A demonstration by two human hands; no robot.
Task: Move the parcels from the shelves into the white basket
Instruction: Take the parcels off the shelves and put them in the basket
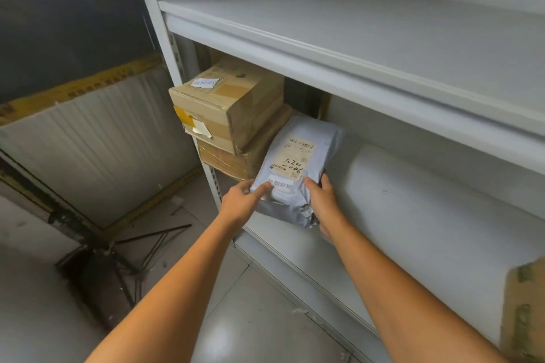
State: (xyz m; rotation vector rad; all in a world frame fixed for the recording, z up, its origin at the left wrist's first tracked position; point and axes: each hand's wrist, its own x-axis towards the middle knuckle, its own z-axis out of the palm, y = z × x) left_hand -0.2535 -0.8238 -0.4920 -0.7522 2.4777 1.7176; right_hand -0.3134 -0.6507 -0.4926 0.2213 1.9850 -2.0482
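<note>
Far left, down on the floor, a folded black tripod (124, 247), well out of the way. Onto the white metal shelf (324, 38) now: two brown cardboard boxes (227, 106) sit stacked at its left end. Just beside them the left hand (241, 200) lays fairly straight fingers on the near-left corner of the grey plastic mailer bag (295, 162), touching it, not closed round it. The bag leans against the boxes, its near end at the shelf's front edge. On its right side the right hand (321, 203) has the real grip: thumb on top, fingers curled round the edge, clamped on the bag. Further right lies a long white wrapped roll (413, 215), close to the bag. The white basket isn't in view. Best play, I'd say: slip the left fingers under that corner, lift the soft bag level with both hands, and draw it straight out so it drags neither boxes nor roll.
</note>
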